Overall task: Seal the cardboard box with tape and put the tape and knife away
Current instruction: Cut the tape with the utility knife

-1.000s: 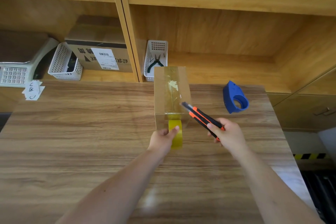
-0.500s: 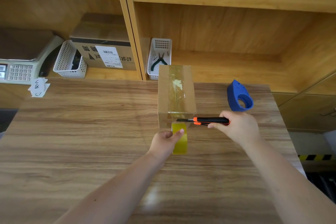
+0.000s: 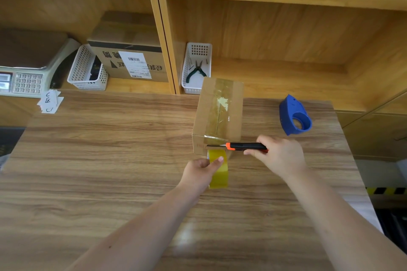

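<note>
A small cardboard box (image 3: 218, 114) stands on the wooden table (image 3: 110, 171), with clear tape running along its top seam and down its near face. My left hand (image 3: 201, 171) grips a yellowish tape roll (image 3: 219, 170) just below the box's near face. My right hand (image 3: 277, 154) holds an orange and black utility knife (image 3: 242, 146) level, its blade laid against the tape on the box's near face, right above the roll.
A blue tape dispenser (image 3: 295, 115) lies on the table right of the box. On the shelf behind are a white basket with pliers (image 3: 197, 68), another white basket (image 3: 87, 72), a labelled carton (image 3: 130, 59) and a scale (image 3: 24, 68). Paper slips (image 3: 50, 101) sit at the table's far left.
My right hand has swung the knife from a diagonal hover to level, with the blade across the tape below the box's near top edge. My left hand keeps the roll in place.
</note>
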`<action>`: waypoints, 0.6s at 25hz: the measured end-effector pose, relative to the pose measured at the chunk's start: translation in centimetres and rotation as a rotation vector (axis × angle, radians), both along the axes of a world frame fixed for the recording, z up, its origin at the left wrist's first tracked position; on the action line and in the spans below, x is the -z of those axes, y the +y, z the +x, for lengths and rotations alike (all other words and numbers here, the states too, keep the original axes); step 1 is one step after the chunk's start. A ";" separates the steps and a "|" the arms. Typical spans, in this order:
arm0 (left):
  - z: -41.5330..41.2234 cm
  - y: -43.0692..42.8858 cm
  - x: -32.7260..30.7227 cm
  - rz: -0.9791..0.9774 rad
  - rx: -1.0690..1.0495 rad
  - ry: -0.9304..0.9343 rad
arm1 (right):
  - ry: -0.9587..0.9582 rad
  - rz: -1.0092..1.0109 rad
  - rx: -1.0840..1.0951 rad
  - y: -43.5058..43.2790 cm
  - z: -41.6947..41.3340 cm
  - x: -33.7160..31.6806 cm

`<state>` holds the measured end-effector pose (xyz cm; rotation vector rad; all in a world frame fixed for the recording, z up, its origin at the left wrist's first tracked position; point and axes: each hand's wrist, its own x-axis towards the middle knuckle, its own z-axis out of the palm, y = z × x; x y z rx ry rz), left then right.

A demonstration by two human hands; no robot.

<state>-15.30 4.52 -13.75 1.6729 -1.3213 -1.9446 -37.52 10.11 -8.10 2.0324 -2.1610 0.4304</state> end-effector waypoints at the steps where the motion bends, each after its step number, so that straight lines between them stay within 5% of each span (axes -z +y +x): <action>1: 0.1 0.0 -0.1 0.003 0.005 -0.001 | 0.005 -0.001 -0.002 0.2 -0.1 0.1; 11: 1.7 0.3 -0.3 0.000 0.018 -0.013 | -0.070 0.137 0.161 3.0 0.1 1.7; 15: 2.8 0.3 0.3 -0.066 0.113 -0.080 | -0.269 0.227 0.279 5.0 2.0 3.3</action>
